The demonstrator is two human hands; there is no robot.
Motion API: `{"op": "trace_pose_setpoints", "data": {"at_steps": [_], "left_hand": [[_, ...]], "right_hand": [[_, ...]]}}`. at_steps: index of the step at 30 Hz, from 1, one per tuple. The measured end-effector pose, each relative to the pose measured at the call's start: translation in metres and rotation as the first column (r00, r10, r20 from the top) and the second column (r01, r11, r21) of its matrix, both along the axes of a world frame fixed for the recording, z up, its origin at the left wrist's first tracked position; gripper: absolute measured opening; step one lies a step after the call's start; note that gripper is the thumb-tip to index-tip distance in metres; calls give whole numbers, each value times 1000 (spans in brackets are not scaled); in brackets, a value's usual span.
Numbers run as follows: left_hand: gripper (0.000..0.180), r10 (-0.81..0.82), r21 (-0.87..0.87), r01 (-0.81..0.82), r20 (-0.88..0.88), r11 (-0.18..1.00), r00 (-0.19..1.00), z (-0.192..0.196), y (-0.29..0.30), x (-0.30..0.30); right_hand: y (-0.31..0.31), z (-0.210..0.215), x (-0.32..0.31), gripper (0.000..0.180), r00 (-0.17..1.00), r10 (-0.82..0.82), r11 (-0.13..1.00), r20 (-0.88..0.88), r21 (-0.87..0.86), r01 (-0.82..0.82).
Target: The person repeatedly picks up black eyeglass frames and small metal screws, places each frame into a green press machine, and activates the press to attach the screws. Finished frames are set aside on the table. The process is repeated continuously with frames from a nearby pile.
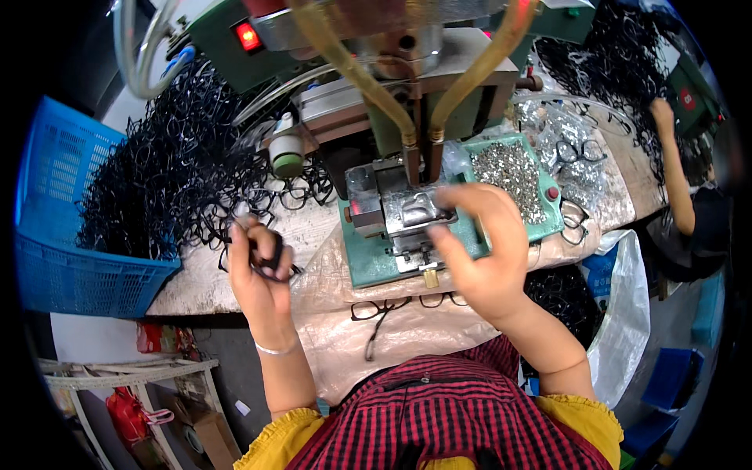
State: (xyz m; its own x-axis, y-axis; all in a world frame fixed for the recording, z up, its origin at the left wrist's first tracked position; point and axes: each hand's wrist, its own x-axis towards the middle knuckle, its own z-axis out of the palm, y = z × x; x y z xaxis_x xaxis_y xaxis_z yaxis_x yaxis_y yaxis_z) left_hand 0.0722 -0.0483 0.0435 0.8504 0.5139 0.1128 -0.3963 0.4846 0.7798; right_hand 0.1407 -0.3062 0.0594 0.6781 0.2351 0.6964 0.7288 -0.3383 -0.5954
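2 hands work at 1 bench. The left hand is curled shut around 1 black frame, thumb and fingers wrapped over it, with the frame's rim poking out above and below the fist. The right hand reaches onto the machine's metal jig; its fingers are half spread and pressed against the jig's right edge, blurred, so whether they pinch anything I cannot tell.

1 green press stands at the bench's middle, with 1 red lamp lit and 2 amber hoses running down to the jig. 1 green tray beside the right hand holds a heap of small silvery parts, too many to count. 1 large pile of black frames lies left of the machine, just beyond the left hand, spilling toward 1 blue basket. 2 more frames rest on the plastic sheet draped over the bench's near edge, close to the wrists.

The bench is worn and pale. At the far right, another person's arm works at a 2nd green machine.
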Motion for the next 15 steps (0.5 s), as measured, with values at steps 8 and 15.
{"op": "trace_pose_setpoints", "data": {"at_steps": [8,15], "left_hand": [[42,-562,-406,536,64,740,825,20,-62,-33],[34,-857,-338,812,29,475,514,26,-94,-25]], "right_hand": [[8,8,8,28,898,109,843,427,-518,144],[-6,-11,27,17,894,196,974,403,-189,-128]]}}
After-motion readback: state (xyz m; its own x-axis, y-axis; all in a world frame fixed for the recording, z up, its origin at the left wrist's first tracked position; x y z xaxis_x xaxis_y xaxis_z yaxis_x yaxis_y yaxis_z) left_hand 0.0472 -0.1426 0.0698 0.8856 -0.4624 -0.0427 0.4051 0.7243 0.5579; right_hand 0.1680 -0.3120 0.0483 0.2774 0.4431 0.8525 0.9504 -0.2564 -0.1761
